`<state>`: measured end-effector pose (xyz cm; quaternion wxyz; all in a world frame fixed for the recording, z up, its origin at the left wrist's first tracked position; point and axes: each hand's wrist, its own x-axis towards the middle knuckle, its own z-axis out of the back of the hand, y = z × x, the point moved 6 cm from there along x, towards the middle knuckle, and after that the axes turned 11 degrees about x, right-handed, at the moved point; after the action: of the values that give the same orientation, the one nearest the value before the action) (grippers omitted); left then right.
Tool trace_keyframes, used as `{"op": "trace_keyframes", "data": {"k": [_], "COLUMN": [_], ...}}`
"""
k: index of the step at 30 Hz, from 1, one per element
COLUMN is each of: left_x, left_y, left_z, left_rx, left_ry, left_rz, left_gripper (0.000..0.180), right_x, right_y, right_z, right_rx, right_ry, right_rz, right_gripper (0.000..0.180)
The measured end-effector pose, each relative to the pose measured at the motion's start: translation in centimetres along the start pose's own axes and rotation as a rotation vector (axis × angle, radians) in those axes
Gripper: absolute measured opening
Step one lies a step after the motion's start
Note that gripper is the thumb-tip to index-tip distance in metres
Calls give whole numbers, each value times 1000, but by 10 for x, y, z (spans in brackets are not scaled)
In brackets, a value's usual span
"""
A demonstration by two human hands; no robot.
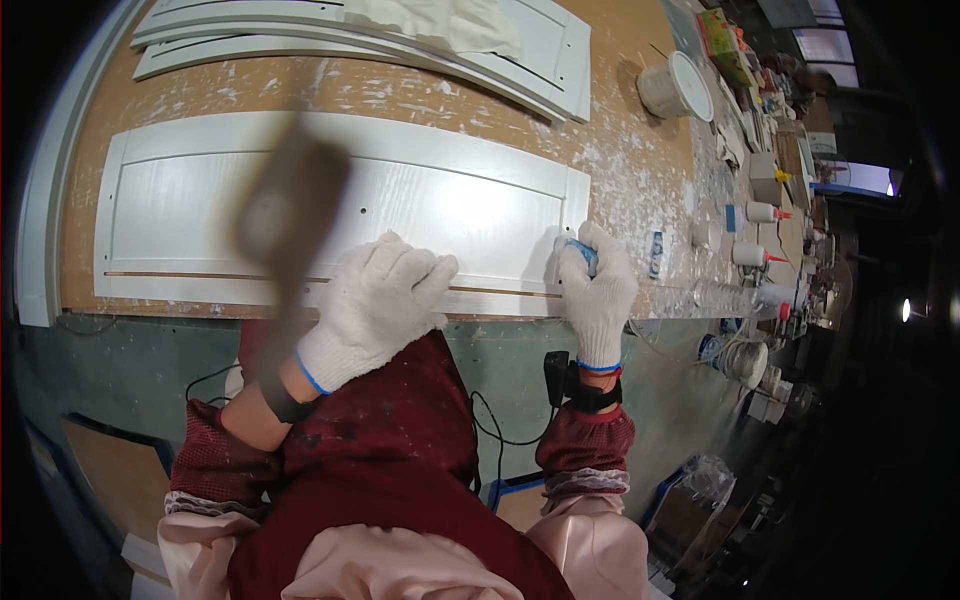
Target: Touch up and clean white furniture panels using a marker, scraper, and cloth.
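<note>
A white door-like panel [230, 185] with a raised frame and a long slot along its near side lies on the worktable. My left hand [378, 305], in a white knit glove, rests over the panel's near edge, left of its right end. Its fingers are stretched out, a little apart, with nothing visible in them. At the panel's right end, my right hand [603, 290], gloved too, is closed on a small blue piece [583, 256] between thumb and fingers. The fingers hide most of that piece, so its kind is unclear.
More white panels [545, 60] with a pale cloth [440, 25] lie at the back. A white bucket [678, 88] stands back right, and white glue bottles [750, 254] line the right side. A blurred brown shape [295, 200] hangs close before the camera, covering part of the panel.
</note>
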<state>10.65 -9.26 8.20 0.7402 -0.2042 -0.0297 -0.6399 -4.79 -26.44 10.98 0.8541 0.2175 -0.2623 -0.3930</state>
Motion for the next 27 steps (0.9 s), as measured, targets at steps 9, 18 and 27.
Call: {"op": "trace_keyframes", "data": {"k": [9,18,27], "left_x": [-2,-3,-4], "left_y": [1,1,1], "left_z": [-3,-5,-6], "left_rx": [3,33,52], "left_ry": [45,80,68], "left_rz": [22,31,22], "left_gripper": [68,68,70], "right_x": [25,41,54], "right_y": [3,3,-10], "right_z": [-5,-10,-13], "right_rx": [35,37,40], "right_ry": [71,48,23], "right_rz": [-55,-150,-206], "right_gripper": [23,26,31]}}
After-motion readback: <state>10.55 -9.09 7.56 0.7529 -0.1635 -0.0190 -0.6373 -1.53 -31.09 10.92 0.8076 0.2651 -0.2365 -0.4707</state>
